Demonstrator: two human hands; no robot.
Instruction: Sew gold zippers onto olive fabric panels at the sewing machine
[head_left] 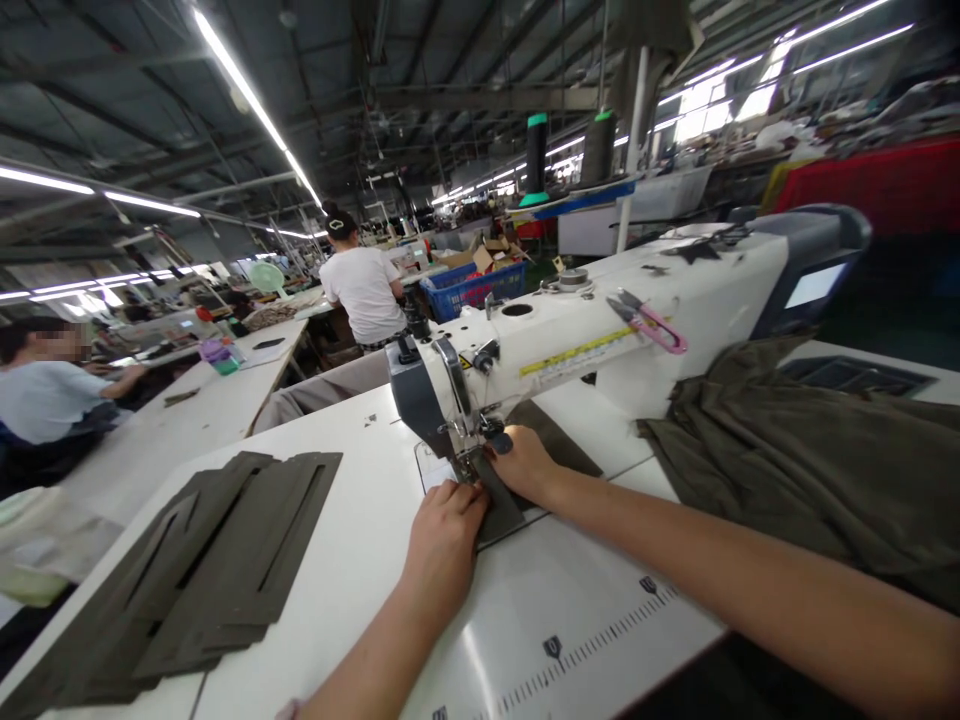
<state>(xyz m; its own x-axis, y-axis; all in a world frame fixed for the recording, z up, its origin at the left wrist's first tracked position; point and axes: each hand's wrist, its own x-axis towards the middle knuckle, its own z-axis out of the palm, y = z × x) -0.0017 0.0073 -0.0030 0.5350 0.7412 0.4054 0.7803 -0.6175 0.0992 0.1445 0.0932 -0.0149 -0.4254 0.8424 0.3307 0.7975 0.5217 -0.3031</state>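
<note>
An olive-grey fabric piece (pixel 501 515) lies under the needle area of a white sewing machine (pixel 540 345). My left hand (pixel 448 535) is at the fabric's left edge, just in front of the presser foot (pixel 466 462), its fingers bent and pressed together on the cloth. On the other side of the foot, my right hand (pixel 523 465) rests with curled fingers on the same piece; part of these fingers is hidden behind the machine's needle area. The fabric extends behind my right wrist. The needle tip is too small to make out.
Slotted fabric pieces (pixel 225 560) lie stacked at the left of the table. Crumpled olive cloth (pixel 810 450) lies at the right. Pink-handled thread snips (pixel 649 322) rest on the machine arm. Thread cones (pixel 535 160) stand behind. Two people (pixel 361 290) are farther off.
</note>
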